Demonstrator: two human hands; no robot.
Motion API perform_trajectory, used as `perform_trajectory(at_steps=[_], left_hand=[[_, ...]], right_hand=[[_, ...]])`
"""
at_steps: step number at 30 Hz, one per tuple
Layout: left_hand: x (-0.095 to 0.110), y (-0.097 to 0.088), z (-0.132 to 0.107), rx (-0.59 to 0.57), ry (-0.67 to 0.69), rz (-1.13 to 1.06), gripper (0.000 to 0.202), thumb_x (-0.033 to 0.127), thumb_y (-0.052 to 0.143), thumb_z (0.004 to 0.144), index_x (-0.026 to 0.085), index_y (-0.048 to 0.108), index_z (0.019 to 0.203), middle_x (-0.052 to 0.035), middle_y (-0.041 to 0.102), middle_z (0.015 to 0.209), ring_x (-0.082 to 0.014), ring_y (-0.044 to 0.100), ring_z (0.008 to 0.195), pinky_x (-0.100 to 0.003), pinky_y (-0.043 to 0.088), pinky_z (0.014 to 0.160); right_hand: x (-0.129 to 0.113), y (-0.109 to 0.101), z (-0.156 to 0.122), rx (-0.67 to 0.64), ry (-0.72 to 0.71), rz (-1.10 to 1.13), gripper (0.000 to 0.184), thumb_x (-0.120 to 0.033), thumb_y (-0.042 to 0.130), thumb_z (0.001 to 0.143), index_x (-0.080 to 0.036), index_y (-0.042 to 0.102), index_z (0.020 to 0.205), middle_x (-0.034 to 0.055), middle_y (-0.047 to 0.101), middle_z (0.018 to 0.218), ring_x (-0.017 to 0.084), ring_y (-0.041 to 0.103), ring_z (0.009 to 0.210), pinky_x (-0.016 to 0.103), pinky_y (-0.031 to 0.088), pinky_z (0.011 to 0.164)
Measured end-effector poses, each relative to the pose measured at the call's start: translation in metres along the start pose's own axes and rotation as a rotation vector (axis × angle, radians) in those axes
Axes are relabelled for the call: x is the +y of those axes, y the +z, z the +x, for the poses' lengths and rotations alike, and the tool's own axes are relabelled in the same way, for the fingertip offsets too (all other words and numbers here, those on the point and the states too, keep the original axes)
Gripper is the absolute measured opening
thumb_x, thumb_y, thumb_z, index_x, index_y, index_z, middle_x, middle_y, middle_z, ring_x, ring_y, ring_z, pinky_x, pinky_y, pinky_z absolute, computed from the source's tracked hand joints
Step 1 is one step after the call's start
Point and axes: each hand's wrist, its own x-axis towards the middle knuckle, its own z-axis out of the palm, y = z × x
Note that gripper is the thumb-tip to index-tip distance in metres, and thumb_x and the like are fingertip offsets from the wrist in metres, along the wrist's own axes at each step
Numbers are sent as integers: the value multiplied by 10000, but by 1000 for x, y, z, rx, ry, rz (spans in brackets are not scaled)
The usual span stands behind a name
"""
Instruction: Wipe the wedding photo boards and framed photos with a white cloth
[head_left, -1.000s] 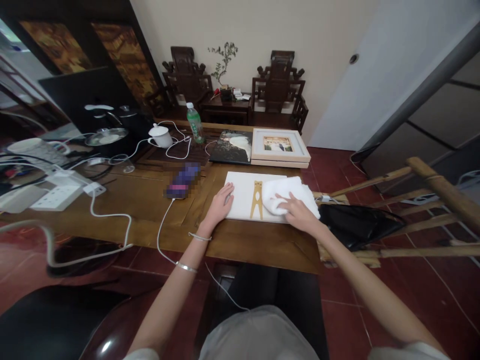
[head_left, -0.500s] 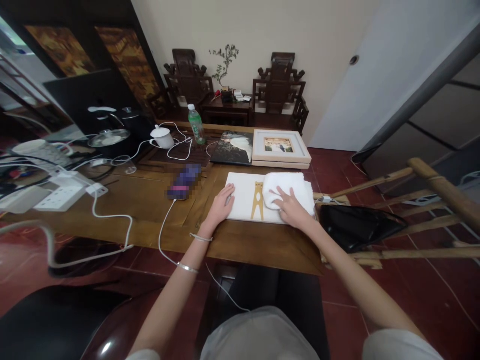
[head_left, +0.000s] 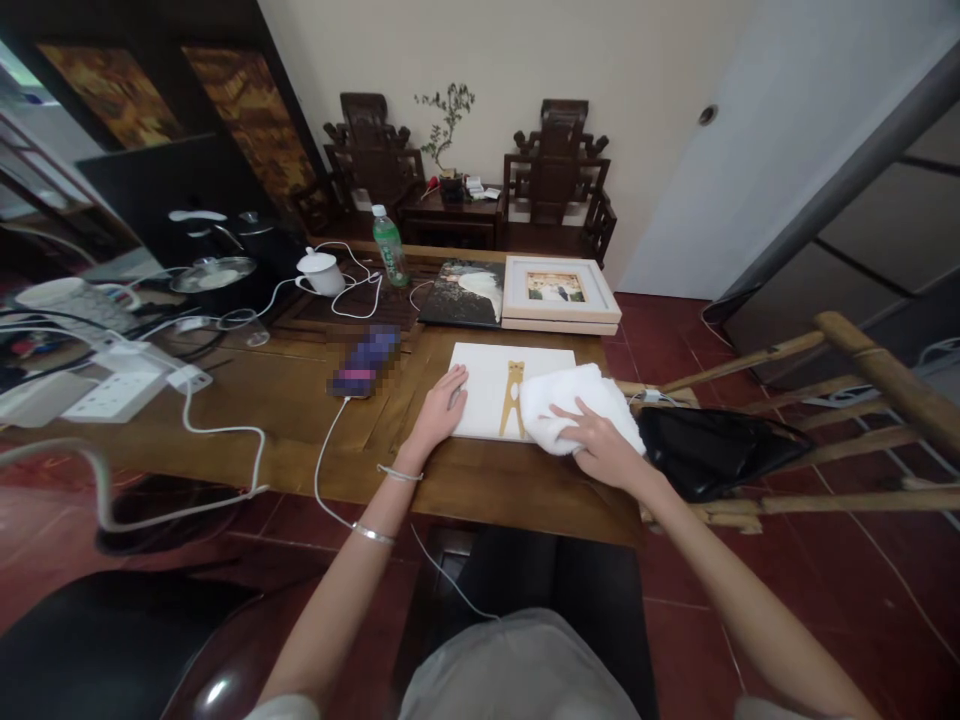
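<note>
The right hand [head_left: 602, 446] lies on a bunched white towel [head_left: 570, 388], two fingers stretched out and parted over it; whether the others have hold of the cloth I cannot tell. The towel covers the board's right end and spills past its right and near edges. The left hand [head_left: 439, 412] is laid open at the board's left edge, fingertips on its surface, thumb a little apart, gripping nothing. The board [head_left: 480, 385] itself is white, flat on the desk [head_left: 450, 490], and bears a tan long-legged animal figure [head_left: 513, 385] whose near right part meets the towel.

Left of the board is a phone [head_left: 366, 362], its screen pixelated, with a white cable plugged in. Just beyond the board's far edge lie a dark picture [head_left: 461, 293] and, right beside it, a pale frame [head_left: 592, 275] with a photo. Farther off to the board's left stand a green-labelled bottle [head_left: 389, 250] and a lidded cup [head_left: 321, 272]; well to its left is a power strip [head_left: 120, 390] among cables. Right of the board, a black bag [head_left: 709, 450] rests on a wooden chair [head_left: 900, 390].
</note>
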Motion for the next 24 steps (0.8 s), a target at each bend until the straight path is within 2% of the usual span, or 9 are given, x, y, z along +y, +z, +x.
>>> perform_trajectory(at_steps=[4, 8, 12, 17, 24], left_hand=[[-1, 2, 1, 9, 4, -2, 400, 250, 444, 893, 102, 622, 1219, -146, 565, 1357, -253, 471, 1323, -452, 342, 1142], [-3, 4, 0, 17, 9, -11, 388, 242, 449, 891, 126, 622, 1219, -125, 570, 1357, -248, 475, 1320, -460, 341, 1141], [-3, 4, 0, 24, 13, -17, 390, 249, 445, 897, 110, 623, 1215, -137, 568, 1357, -252, 472, 1322, -452, 340, 1142], [-2, 4, 0, 21, 7, -23, 378, 245, 451, 897, 137, 624, 1215, -117, 571, 1358, -250, 472, 1322, -458, 336, 1144], [-1, 2, 0, 12, 3, -20, 385, 245, 449, 897, 118, 620, 1218, -136, 564, 1362, -253, 470, 1324, -457, 332, 1146]], right_hand=[[26, 1, 29, 33, 90, -66, 476, -13, 414, 623, -193, 693, 964, 73, 583, 1348, 285, 459, 1317, 547, 278, 1138], [49, 4, 55, 70, 99, -76, 509, -7, 399, 641, -168, 687, 1029, 90, 617, 1306, 265, 446, 1330, 527, 221, 1165], [58, 12, 65, 142, 110, -94, 485, -11, 418, 654, -162, 684, 1030, 111, 594, 1332, 275, 426, 1344, 557, 202, 1161], [43, 20, 51, 168, 82, -83, 513, 13, 428, 625, -170, 680, 1032, 117, 560, 1367, 302, 409, 1351, 615, 186, 1150], [-4, 18, 1, 113, -6, -18, 471, 37, 396, 588, -182, 667, 904, 102, 549, 1380, 299, 383, 1367, 647, 183, 1144]])
